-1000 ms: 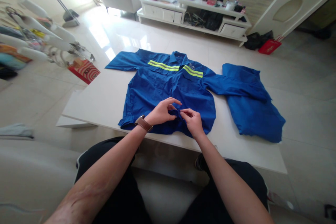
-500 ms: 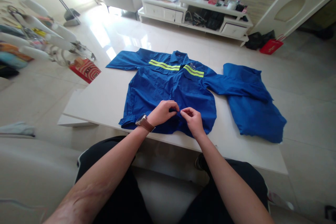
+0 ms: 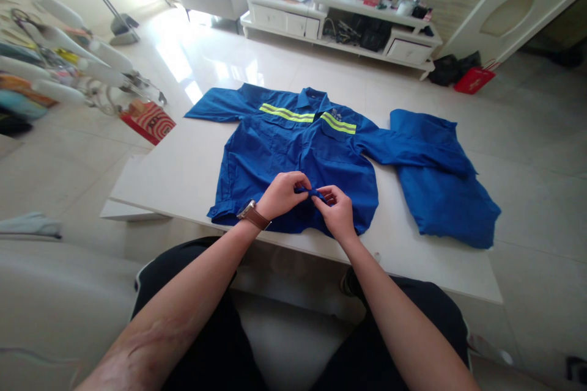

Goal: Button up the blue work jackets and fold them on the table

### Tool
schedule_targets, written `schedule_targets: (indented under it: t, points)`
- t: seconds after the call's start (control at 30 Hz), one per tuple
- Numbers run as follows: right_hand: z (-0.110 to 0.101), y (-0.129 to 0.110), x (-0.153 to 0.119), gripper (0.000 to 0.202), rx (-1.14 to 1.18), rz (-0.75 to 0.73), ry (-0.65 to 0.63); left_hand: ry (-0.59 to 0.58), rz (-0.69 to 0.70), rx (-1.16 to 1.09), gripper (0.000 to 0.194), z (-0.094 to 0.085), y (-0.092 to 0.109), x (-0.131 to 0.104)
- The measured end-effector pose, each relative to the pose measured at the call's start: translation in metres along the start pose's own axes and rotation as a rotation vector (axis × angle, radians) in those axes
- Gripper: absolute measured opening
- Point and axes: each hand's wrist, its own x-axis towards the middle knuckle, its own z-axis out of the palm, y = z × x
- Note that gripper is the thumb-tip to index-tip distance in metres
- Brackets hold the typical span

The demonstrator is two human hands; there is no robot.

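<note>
A blue work jacket (image 3: 270,149) with yellow-and-grey reflective strips lies front up, its collar toward the far side. My left hand (image 3: 287,194), with a watch on the wrist, pinches the jacket's front edge near the lower middle. Close beside it, my right hand (image 3: 337,208) pinches the same front edge, and a small fold of blue cloth shows between the fingertips. The fingers hide whatever fastener may be there. Folded blue cloth (image 3: 444,195) lies to the right, with the jacket's sleeve across it.
The white table (image 3: 151,177) bears the clothing, its near edge just before my knees. A red patterned bag (image 3: 149,122) stands beyond its left side. Farther back are a white cabinet (image 3: 284,21) with assorted items and a red bag (image 3: 474,79) on the floor.
Both hands have shifted slightly, and more of the blue fold shows raised between the fingertips. The rest of the jacket lies as before.
</note>
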Motion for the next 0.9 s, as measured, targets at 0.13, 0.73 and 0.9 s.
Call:
schedule_targets:
  t: [0.13,0.73,0.9]
  points:
    - [0.0006,-0.0023,-0.0016,0.017,-0.065,-0.063,0.029,0.003,0.014,-0.012,0.014,-0.0008,0.0012,-0.0001]
    - [-0.0011,-0.0015,-0.0039,0.009,-0.070,-0.133,0.008,0.005,-0.006,-0.027,0.012,-0.0023,0.0039,-0.0016]
    - [-0.0042,-0.0041,0.0009,0.008,-0.178,-0.313,-0.062,0.022,-0.051,0.000,0.012,-0.0026,0.0029,-0.0028]
